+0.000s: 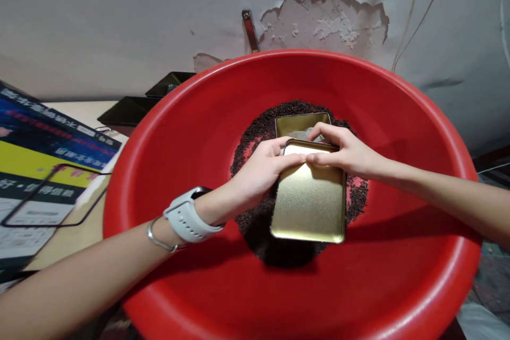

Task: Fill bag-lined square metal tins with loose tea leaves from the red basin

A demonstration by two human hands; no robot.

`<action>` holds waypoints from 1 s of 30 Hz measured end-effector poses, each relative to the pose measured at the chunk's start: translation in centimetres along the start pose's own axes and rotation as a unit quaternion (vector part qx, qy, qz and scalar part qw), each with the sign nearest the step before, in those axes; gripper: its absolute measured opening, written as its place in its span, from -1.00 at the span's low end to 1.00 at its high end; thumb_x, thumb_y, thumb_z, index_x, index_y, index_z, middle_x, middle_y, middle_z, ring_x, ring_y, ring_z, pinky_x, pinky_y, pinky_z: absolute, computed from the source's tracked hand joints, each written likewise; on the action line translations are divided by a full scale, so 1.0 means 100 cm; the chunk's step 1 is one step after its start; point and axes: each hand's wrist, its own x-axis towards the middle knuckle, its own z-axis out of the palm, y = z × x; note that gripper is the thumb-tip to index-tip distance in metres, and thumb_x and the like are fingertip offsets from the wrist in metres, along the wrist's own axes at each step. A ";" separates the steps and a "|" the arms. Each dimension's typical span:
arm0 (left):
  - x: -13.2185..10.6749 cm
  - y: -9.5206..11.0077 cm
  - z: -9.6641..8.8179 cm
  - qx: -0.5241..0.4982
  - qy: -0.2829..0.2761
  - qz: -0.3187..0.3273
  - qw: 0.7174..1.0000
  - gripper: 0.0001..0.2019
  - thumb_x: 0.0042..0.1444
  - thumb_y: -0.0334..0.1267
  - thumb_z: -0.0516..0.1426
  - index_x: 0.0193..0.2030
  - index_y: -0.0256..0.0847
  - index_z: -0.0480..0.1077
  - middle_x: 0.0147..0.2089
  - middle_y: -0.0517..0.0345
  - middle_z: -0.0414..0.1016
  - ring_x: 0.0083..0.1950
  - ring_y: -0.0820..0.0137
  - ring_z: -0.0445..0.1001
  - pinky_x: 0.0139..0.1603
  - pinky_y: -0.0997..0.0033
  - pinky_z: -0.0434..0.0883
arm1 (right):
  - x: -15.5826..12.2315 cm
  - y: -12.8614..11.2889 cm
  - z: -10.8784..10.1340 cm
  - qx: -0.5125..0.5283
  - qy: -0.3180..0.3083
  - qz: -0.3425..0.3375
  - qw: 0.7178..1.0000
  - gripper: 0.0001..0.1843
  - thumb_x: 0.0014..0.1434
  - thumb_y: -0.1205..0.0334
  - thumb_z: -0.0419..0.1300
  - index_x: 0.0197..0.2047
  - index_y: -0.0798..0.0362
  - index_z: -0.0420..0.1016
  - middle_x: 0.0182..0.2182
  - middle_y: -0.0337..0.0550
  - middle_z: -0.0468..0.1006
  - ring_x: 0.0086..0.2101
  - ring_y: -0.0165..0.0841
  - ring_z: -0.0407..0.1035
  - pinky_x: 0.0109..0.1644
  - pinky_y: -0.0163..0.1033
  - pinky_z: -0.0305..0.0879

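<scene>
Gold-coloured rectangular metal tin (308, 196) is being held over the middle of a wide, round, red plastic basin (179, 133) in the head view, with twelve o'clock lying at the basin's far rim. Its nearer, shallow part is reaching from the centre towards six o'clock, and a farther gold-coloured part (286, 126) is showing just beyond, towards twelve, with a pale translucent item (298, 135) lying inside. The hands are hiding the line between the two parts, so whether they are joining there cannot be told.

The left hand (258, 170) is coming in from eight o'clock, its grip clamping the nearer part's far-left corner between thumb and fingers. The right hand (346, 151) is coming in from three o'clock, its grip pinching the same far edge, the thumb tips meeting. A white perforated watch strap (191, 218) and a thin silver bangle (159, 243) are circling the left wrist.

Dark brown loose grains (295, 108) are covering the basin floor around and beneath the tin. At nine o'clock outside the basin, a multicoloured printed sheet-like package (43, 154) is lying on the pale surface (85, 111).
</scene>
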 end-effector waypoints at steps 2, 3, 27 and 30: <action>0.000 0.001 0.000 0.000 0.002 -0.002 1.000 -0.69 -0.06 -0.24 0.23 -0.15 -0.31 0.45 -0.30 0.11 0.55 -0.42 0.49 0.44 -0.41 0.52 0.36 | 0.000 0.000 0.000 0.005 0.001 0.002 1.000 -0.68 -0.01 0.11 0.30 -0.32 0.10 0.28 -0.45 -0.30 0.36 -0.43 -0.49 0.21 -0.38 -0.36 0.13; 0.000 0.001 0.000 0.000 0.002 -0.002 1.000 -0.68 -0.07 -0.24 0.24 -0.15 -0.31 0.45 -0.32 0.12 0.54 -0.43 0.49 0.43 -0.41 0.52 0.35 | 0.000 0.000 0.000 0.005 0.002 0.001 1.000 -0.66 -0.02 0.09 0.31 -0.32 0.10 0.28 -0.44 -0.30 0.37 -0.42 -0.49 0.22 -0.38 -0.36 0.13; 0.000 0.001 -0.001 -0.039 -0.004 -0.013 0.999 -0.70 -0.15 -0.22 0.31 -0.27 -0.31 0.44 -0.38 0.18 0.51 -0.43 0.51 0.42 -0.45 0.56 0.32 | -0.001 0.004 0.000 0.024 -0.003 -0.001 1.000 -0.68 -0.04 0.17 0.32 -0.30 0.10 0.29 -0.43 -0.31 0.37 -0.42 -0.51 0.22 -0.39 -0.38 0.13; 0.000 0.001 -0.001 -0.037 -0.002 -0.014 0.999 -0.69 -0.16 -0.21 0.31 -0.26 -0.31 0.45 -0.37 0.17 0.52 -0.42 0.50 0.43 -0.45 0.56 0.32 | -0.001 0.004 0.000 0.019 -0.003 -0.007 1.000 -0.69 -0.02 0.16 0.31 -0.30 0.10 0.29 -0.43 -0.31 0.37 -0.42 -0.51 0.22 -0.39 -0.38 0.14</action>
